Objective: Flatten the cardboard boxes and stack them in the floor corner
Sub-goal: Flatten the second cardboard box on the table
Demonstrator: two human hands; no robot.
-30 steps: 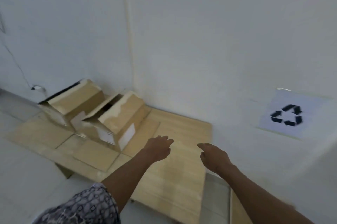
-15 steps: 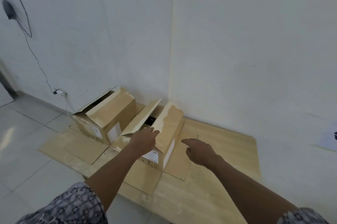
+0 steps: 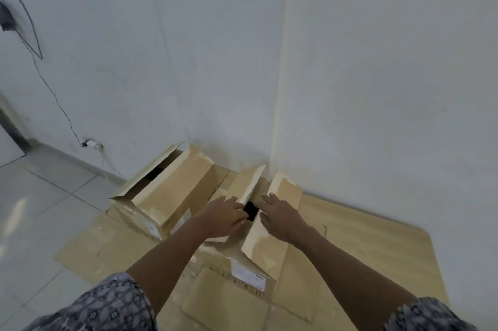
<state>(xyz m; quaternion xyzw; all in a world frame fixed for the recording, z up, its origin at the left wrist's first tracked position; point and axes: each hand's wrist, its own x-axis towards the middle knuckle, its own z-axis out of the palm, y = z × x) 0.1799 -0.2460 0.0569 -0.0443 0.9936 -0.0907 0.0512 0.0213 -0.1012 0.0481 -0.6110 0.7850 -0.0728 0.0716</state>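
Observation:
Two brown cardboard boxes stand in the floor corner on flattened cardboard sheets (image 3: 363, 244). The nearer box (image 3: 258, 258) has its top flaps raised, with a dark gap between them. My left hand (image 3: 225, 216) lies on the left flap (image 3: 249, 182), fingers curled over its edge at the gap. My right hand (image 3: 280, 216) rests flat on the right flap (image 3: 283, 190), fingers spread. The second box (image 3: 175, 193) stands to the left, one flap sticking up and its top partly open.
White walls meet in a corner right behind the boxes. A cable (image 3: 54, 93) runs down the left wall to a plug (image 3: 90, 143) near the floor. Pale floor tiles (image 3: 35, 209) lie to the left.
I have moved closer to the boxes. Both hands have gone from hovering in front of the nearer box to lying on its two top flaps.

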